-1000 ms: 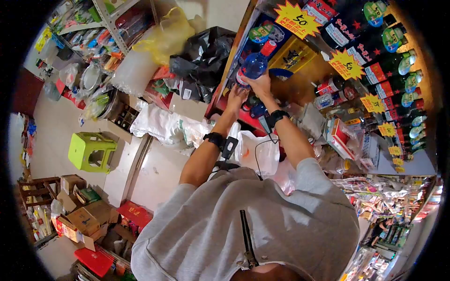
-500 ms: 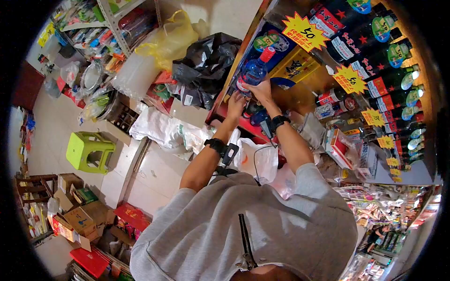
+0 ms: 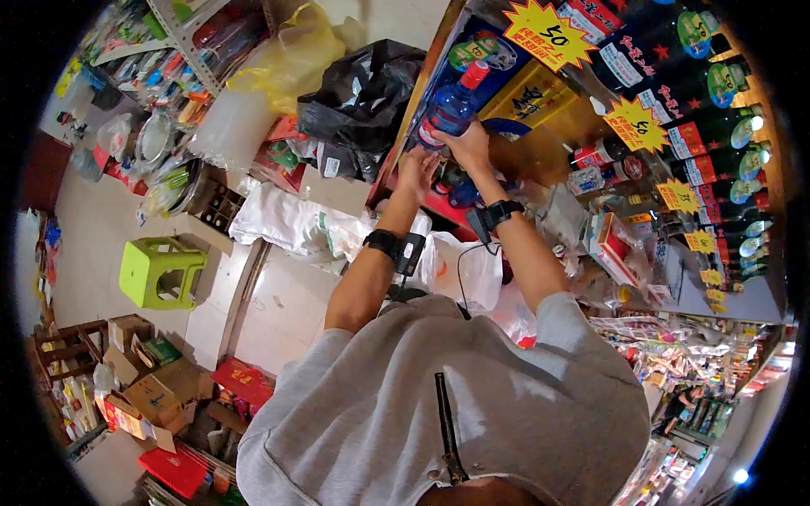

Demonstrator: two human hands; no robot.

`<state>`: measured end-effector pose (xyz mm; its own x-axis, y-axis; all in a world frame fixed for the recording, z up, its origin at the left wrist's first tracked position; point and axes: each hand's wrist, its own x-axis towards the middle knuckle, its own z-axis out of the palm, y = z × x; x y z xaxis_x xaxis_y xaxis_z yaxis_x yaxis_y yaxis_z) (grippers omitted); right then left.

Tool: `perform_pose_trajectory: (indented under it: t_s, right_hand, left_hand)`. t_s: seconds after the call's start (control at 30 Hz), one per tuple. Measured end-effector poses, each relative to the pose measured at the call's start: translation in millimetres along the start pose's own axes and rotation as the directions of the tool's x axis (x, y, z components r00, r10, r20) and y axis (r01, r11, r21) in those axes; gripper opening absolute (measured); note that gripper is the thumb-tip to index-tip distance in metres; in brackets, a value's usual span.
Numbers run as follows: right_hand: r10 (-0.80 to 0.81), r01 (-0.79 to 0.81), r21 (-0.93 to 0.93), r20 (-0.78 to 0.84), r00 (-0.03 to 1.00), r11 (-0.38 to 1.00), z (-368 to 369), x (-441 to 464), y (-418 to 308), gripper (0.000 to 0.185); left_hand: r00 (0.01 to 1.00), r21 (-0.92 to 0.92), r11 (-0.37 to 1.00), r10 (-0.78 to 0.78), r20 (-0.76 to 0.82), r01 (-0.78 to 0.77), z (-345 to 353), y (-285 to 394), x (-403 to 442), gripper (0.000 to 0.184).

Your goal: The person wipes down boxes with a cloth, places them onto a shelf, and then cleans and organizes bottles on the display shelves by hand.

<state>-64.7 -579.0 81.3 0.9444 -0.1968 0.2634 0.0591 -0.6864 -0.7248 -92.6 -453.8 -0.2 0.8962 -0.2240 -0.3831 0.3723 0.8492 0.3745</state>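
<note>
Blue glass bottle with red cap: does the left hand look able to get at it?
Probably yes: the left hand is by the lower end of the blue glass bottle, with nothing visibly between them.

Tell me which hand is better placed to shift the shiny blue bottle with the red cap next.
Probably the right hand: it grips the blue bottle around its lower body. The left hand sits nearer the base, and its hold is unclear.

The right hand (image 3: 470,150) hides part of the blue bottle (image 3: 450,111) from me, low down. Over to the far right, the crowded goods (image 3: 675,350) are too small to make out.
</note>
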Motion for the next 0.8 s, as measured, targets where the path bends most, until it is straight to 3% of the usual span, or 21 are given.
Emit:
perform_pose_trajectory:
  t_s: [0.13, 0.23, 0.3, 0.4, 0.47, 0.6, 0.67, 0.7, 0.73, 0.77, 0.8]
  right_hand:
    - [0.01, -0.012, -0.038, -0.061, 0.998, 0.999, 3, -1, -10, 0.076]
    - [0.056, -0.058, -0.029, -0.057, 0.997, 0.998, 2, -1, -18, 0.077]
    - [0.079, -0.08, -0.026, -0.054, 0.995, 0.996, 3, -1, -19, 0.077]
    - [0.084, -0.085, -0.053, -0.025, 0.996, 0.995, 8, 5, -16, 0.076]
    - [0.06, -0.074, -0.138, -0.103, 0.993, 0.988, 16, 7, -11, 0.075]
    - [0.0, -0.009, -0.054, -0.168, 0.986, 0.999, 23, 3, -1, 0.074]
    - [0.176, -0.177, 0.062, 0.024, 0.984, 0.982, -6, -8, -50, 0.062]
    - [0.145, -0.148, 0.055, 0.056, 0.988, 0.987, 10, 0, -22, 0.06]
    - [0.174, -0.186, 0.192, 0.076, 0.982, 0.964, 1, -10, -40, 0.067]
    - [-0.024, 0.029, 0.045, -0.105, 0.994, 0.999, 26, -3, -2, 0.073]
    - [0.122, -0.123, 0.101, 0.018, 0.992, 0.987, 10, -9, -23, 0.074]
  left_hand:
    - [1.0, -0.022, 0.999, -0.027, 0.014, 0.027, -7, -1, 11, 0.022]
    - [0.996, -0.018, 0.999, -0.039, -0.081, 0.037, -4, 0, 9, 0.02]
    - [0.997, -0.06, 0.995, -0.072, 0.02, 0.073, -10, 2, 10, 0.057]
    - [0.995, -0.021, 0.996, -0.09, 0.034, 0.091, -12, 3, 17, 0.043]
    - [0.996, -0.018, 0.996, -0.084, 0.04, 0.085, -9, 5, 12, 0.035]
    - [0.996, 0.032, 0.997, -0.078, 0.041, 0.077, -16, 1, 21, 0.022]
    - [0.995, 0.068, 0.993, -0.099, 0.025, 0.097, -10, 6, 6, 0.027]
    - [0.993, 0.108, 0.987, -0.12, 0.018, 0.117, -2, 12, -4, 0.032]
    - [0.999, 0.099, 0.995, -0.021, 0.04, 0.017, -13, 0, 9, 0.043]
    - [0.997, 0.059, 0.997, -0.053, 0.061, 0.049, -19, -2, 16, 0.052]
    - [0.994, 0.094, 0.991, -0.102, 0.046, 0.097, -19, 3, 14, 0.049]
